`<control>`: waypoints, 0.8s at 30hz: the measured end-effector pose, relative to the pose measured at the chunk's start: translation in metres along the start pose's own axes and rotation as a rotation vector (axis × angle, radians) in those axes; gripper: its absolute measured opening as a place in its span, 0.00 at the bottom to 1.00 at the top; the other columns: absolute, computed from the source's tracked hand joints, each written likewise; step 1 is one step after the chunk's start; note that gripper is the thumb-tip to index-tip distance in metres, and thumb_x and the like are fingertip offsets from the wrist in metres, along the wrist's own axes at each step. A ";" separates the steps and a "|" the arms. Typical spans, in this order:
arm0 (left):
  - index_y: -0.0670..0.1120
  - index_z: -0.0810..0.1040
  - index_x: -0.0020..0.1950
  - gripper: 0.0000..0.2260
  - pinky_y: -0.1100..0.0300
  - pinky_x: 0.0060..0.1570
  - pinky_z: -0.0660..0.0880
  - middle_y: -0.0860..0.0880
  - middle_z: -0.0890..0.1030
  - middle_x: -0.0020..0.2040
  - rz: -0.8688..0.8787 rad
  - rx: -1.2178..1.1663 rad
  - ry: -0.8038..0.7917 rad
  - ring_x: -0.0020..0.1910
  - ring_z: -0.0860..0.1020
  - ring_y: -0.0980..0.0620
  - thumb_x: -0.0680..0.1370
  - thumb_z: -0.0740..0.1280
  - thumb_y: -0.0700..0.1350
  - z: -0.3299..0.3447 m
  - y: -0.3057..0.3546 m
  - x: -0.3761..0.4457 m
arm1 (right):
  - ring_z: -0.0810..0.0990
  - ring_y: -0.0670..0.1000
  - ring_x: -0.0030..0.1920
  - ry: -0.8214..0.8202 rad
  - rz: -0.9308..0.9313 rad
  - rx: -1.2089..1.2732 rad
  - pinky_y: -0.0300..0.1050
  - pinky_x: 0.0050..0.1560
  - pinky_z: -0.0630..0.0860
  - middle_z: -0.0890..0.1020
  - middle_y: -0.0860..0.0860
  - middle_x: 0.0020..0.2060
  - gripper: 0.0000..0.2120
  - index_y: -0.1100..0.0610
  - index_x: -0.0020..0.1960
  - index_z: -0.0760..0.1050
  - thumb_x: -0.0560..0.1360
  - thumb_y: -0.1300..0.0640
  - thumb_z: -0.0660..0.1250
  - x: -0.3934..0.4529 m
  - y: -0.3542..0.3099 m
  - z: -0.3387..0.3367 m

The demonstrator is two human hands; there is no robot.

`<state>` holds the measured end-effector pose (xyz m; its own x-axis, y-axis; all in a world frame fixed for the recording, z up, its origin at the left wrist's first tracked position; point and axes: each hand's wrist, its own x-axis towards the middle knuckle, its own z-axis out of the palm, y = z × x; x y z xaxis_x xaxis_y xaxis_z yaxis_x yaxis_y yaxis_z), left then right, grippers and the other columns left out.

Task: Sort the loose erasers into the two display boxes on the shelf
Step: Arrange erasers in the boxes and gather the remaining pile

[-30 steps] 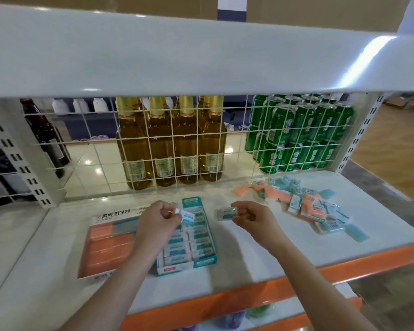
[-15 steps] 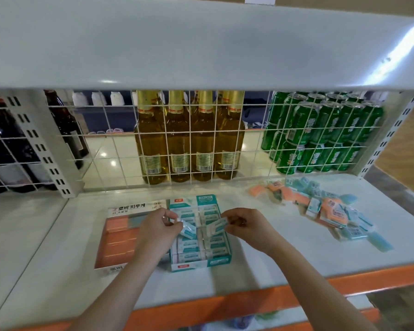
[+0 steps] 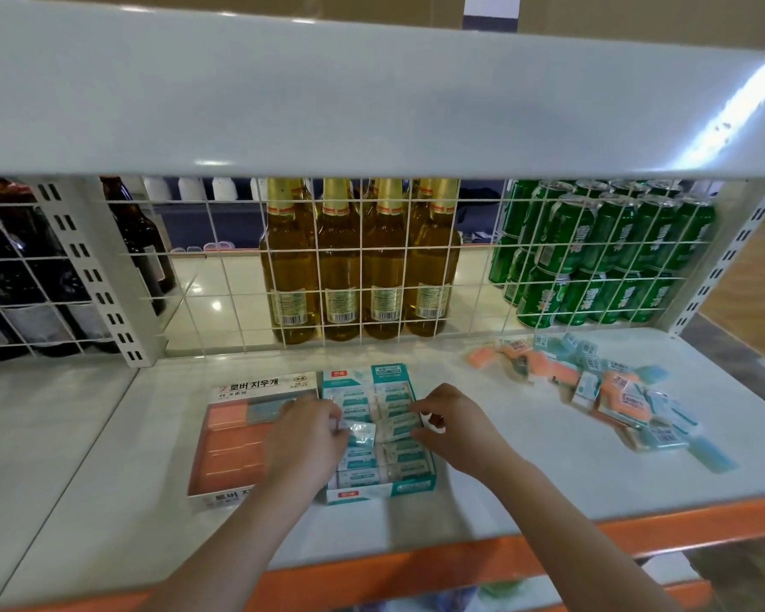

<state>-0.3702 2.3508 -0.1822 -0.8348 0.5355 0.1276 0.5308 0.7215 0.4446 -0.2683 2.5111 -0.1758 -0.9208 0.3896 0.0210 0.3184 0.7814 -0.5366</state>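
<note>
White shelf [image 3: 504, 470] under a wire grid backing — both forearms reach in from below. Left hand [image 3: 303, 435] pinches a teal eraser [image 3: 361, 432] over the teal display box [image 3: 378, 490]; right hand [image 3: 453, 428], fingers curled, pinches another eraser [image 3: 396, 425] there. Orange display box [image 3: 233, 452] sits just left; loose erasers [image 3: 610, 390] lie heaped well right.

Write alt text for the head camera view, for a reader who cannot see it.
Two bare hands, left hand and right hand, each pinch a wrapped teal eraser over the teal display box on a white shelf. An orange display box sits left of it; loose erasers lie piled at right.
</note>
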 end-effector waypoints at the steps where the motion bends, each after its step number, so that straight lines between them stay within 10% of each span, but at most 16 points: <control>1: 0.50 0.78 0.56 0.10 0.65 0.44 0.72 0.52 0.75 0.56 0.017 0.030 -0.007 0.54 0.72 0.54 0.76 0.66 0.49 0.000 0.000 0.000 | 0.70 0.46 0.48 -0.017 -0.011 -0.029 0.31 0.48 0.68 0.70 0.50 0.57 0.17 0.53 0.65 0.73 0.77 0.55 0.63 0.001 -0.002 0.001; 7: 0.52 0.76 0.62 0.15 0.61 0.57 0.68 0.54 0.75 0.59 0.197 0.114 -0.036 0.59 0.69 0.54 0.76 0.65 0.51 -0.003 0.000 0.001 | 0.72 0.51 0.60 -0.038 -0.015 -0.114 0.37 0.60 0.71 0.68 0.50 0.61 0.19 0.53 0.66 0.71 0.76 0.55 0.64 0.002 -0.006 0.003; 24: 0.49 0.79 0.55 0.12 0.60 0.55 0.70 0.52 0.76 0.55 0.365 0.284 -0.110 0.54 0.72 0.54 0.77 0.64 0.52 -0.004 -0.003 0.006 | 0.70 0.49 0.58 -0.017 -0.158 -0.222 0.37 0.58 0.70 0.74 0.50 0.57 0.12 0.55 0.58 0.78 0.76 0.55 0.62 0.002 -0.011 0.000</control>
<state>-0.3775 2.3501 -0.1788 -0.5743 0.8084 0.1292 0.8181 0.5610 0.1266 -0.2734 2.5028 -0.1699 -0.9659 0.2478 0.0746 0.2107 0.9204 -0.3293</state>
